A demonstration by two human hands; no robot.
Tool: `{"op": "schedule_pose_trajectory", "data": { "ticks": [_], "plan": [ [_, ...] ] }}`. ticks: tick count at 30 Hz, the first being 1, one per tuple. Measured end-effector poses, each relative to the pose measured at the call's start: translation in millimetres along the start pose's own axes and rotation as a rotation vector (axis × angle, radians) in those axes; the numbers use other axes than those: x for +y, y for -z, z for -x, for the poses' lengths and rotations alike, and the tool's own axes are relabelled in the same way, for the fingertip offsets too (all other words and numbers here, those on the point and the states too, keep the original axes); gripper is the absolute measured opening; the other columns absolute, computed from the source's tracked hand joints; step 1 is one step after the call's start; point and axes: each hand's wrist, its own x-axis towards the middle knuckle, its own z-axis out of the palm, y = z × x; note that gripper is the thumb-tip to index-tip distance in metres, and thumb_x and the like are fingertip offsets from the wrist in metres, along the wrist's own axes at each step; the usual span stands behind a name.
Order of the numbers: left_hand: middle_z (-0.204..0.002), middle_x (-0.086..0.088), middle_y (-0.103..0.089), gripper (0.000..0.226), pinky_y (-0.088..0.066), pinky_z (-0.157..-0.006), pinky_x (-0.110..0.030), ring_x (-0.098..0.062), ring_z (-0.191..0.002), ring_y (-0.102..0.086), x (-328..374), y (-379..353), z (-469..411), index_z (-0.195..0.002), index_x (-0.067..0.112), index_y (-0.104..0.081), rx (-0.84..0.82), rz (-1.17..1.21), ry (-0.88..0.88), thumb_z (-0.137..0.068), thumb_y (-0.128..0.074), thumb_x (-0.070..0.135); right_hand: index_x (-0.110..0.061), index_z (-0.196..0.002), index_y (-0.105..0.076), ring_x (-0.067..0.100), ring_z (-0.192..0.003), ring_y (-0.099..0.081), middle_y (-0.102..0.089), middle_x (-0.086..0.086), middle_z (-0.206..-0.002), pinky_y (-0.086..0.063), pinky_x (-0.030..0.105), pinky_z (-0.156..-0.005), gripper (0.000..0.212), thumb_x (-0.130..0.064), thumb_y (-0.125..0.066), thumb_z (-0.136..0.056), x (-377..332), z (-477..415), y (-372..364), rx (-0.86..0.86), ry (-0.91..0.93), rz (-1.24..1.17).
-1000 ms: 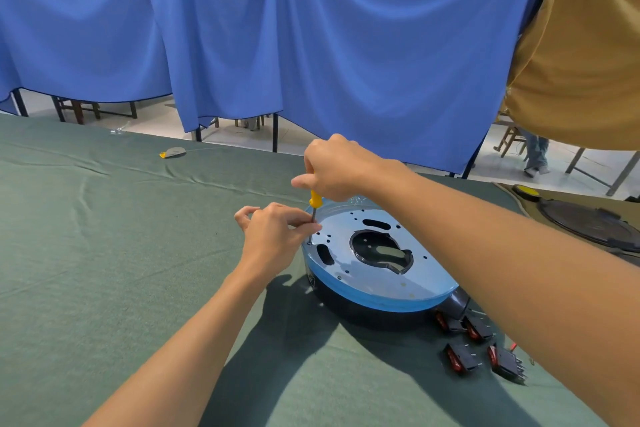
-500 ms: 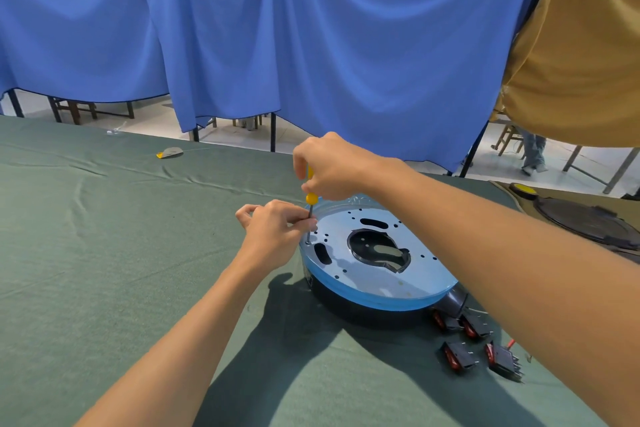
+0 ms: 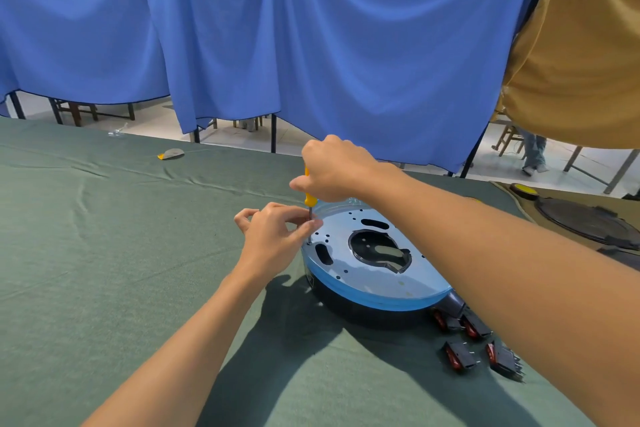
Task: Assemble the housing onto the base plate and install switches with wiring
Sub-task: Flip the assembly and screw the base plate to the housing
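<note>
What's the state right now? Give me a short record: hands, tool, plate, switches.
Right hand: grips the yellow handle of the screwdriver, held upright.
Left hand: pinches the shaft near its tip.
Tip: at a hole by the left edge of the plate.
Plate: lies on top of the black housing.
Switches: four, loose on the green cloth, right of the housing.

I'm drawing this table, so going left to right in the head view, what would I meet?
Small grey-and-yellow object, left hand, base plate on black housing, red-and-black switches, dark round part.
</note>
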Motion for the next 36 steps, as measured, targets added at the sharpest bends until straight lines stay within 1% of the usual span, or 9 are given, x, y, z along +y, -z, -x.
{"op": "schedule_pose_trajectory", "data": {
  "ticks": [3,6,10,13,17,24,28,33,36],
  "plan": [
    [-0.072,0.013,-0.071,0.014,-0.012,-0.073,-0.034,-0.005,-0.082,-0.055,3.5,0.9,-1.1,-0.074,0.029,-0.076,0.079,-0.051,0.006,-0.085,-0.071,0.034,-0.019,-0.072,-0.042,0.017,-0.057,-0.056,-0.047,0.002,-0.077,-0.033,0.028,-0.049,0.033,-0.041,-0.059,-0.089,0.3,-1.9,2.5,-0.039,-0.001,0.0],
    [-0.075,0.011,-0.071,0.023,-0.011,-0.072,-0.034,-0.004,-0.087,-0.056,2.4,0.2,-2.8,-0.071,0.025,-0.074,0.022,-0.073,-0.016,-0.091,-0.064,0.027,-0.017,-0.084,-0.048,0.025,-0.079,-0.057,-0.05,0.006,-0.091,-0.041,0.034,-0.055,0.016,-0.025,-0.062,-0.086,-1.6,-5.4,4.8,-0.086,0.076,-0.043],
    [-0.079,0.023,-0.069,0.016,-0.013,-0.078,-0.034,0.005,-0.091,-0.051,0.6,0.1,-0.6,-0.081,0.03,-0.075,-0.026,-0.002,-0.033,-0.091,-0.063,0.033,-0.018,-0.067,-0.034,0.02,-0.06,-0.042,-0.038,0.002,-0.074,-0.026,0.029,-0.048,0.035,-0.031,-0.057,-0.09,2.1,-0.8,2.0,-0.003,-0.019,0.017],
    [-0.078,0.019,-0.069,0.008,-0.013,-0.077,-0.033,-0.002,-0.086,-0.055,3.3,1.3,-0.7,-0.083,0.029,-0.078,0.064,-0.009,-0.005,-0.084,-0.072,0.035,-0.017,-0.068,-0.041,0.019,-0.058,-0.052,-0.047,0.002,-0.07,-0.032,0.028,-0.049,0.038,-0.044,-0.054,-0.093,3.2,0.3,4.4,-0.057,-0.028,0.059],
    [-0.08,0.011,-0.073,0.016,-0.012,-0.074,-0.034,-0.009,-0.088,-0.059,3.8,0.6,-2.6,-0.076,0.025,-0.077,0.03,-0.044,-0.019,-0.088,-0.068,0.026,-0.016,-0.092,-0.053,0.023,-0.073,-0.063,-0.053,0.007,-0.09,-0.042,0.031,-0.051,0.011,-0.025,-0.06,-0.09,1.2,-4.0,7.8,-0.14,0.114,-0.018],
    [-0.078,0.024,-0.066,0.008,-0.014,-0.078,-0.032,-0.001,-0.094,-0.056,3.3,-1.3,3.2,-0.086,0.027,-0.077,0.048,0.035,-0.012,-0.083,-0.074,0.034,-0.018,-0.071,-0.034,0.019,-0.062,-0.043,-0.037,-0.001,-0.074,-0.031,0.031,-0.053,0.041,-0.046,-0.053,-0.094,-1.5,-1.3,1.5,-0.03,-0.019,0.047],
    [-0.085,0.017,-0.072,0.009,-0.012,-0.077,-0.032,-0.004,-0.095,-0.058,0.6,-2.2,-1.9,-0.082,0.031,-0.077,0.038,-0.035,-0.002,-0.086,-0.07,0.029,-0.017,-0.089,-0.05,0.023,-0.074,-0.055,-0.047,0.004,-0.09,-0.044,0.034,-0.057,0.011,-0.022,-0.06,-0.087,-4.5,-2.2,6.9,-0.115,0.08,-0.01],
    [-0.086,0.018,-0.072,0.008,-0.018,-0.086,-0.038,-0.004,-0.1,-0.057,-1.3,-4.6,1.2,-0.085,0.028,-0.077,0.009,0.005,-0.024,-0.087,-0.07,0.031,-0.021,-0.068,-0.028,0.016,-0.059,-0.036,-0.032,-0.001,-0.073,-0.023,0.03,-0.048,0.041,-0.036,-0.055,-0.095,-4.9,1.7,-1.4,-0.001,0.005,0.013],
    [-0.079,0.014,-0.073,0.013,-0.016,-0.088,-0.036,-0.003,-0.09,-0.058,0.3,-5.3,1.7,-0.08,0.027,-0.077,0.141,-0.034,0.033,-0.078,-0.076,0.041,-0.018,-0.069,-0.035,0.017,-0.056,-0.049,-0.042,0.001,-0.071,-0.029,0.028,-0.047,0.039,-0.04,-0.057,-0.092,-5.7,0.0,3.0,-0.039,-0.007,0.025]
  ]
}}
